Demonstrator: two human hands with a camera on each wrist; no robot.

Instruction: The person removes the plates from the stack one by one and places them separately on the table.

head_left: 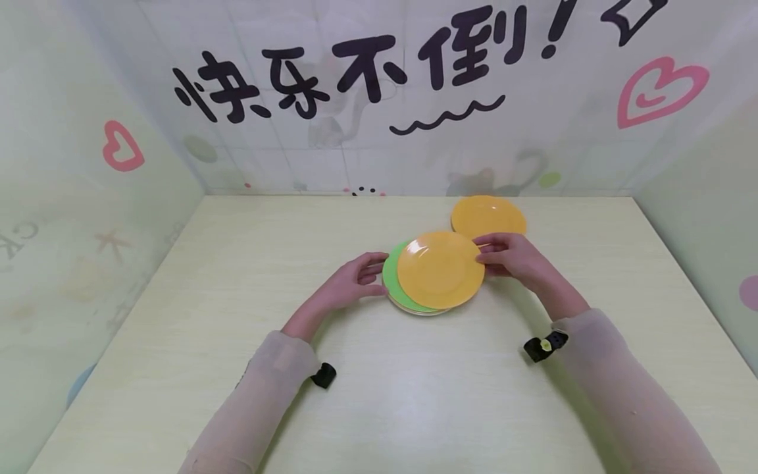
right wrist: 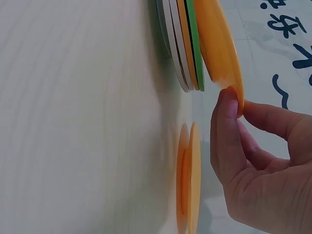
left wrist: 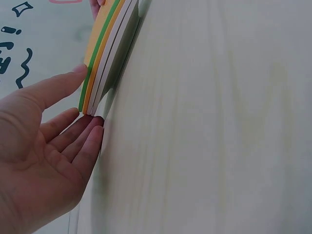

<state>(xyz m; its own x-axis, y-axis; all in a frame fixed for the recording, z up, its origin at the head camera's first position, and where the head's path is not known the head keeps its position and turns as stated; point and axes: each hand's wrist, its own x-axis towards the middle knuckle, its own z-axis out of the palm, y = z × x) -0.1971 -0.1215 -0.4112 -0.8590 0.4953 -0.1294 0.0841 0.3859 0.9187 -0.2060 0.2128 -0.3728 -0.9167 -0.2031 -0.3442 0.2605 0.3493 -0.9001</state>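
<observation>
My right hand pinches the right rim of an orange plate between thumb and fingers. In the right wrist view that orange plate is tilted, its held edge raised off the stack. Beneath it lies a green plate, the top of a stack. Left of the stack is my left hand, fingers loosely extended against its rim. Its thumb touches the edge near the green plate in the left wrist view. Below the green one, an orange plate and pale plates show.
Another orange plate lies behind and right of the stack, near the back wall. The light wooden tabletop has a side wall to the left and another to the right.
</observation>
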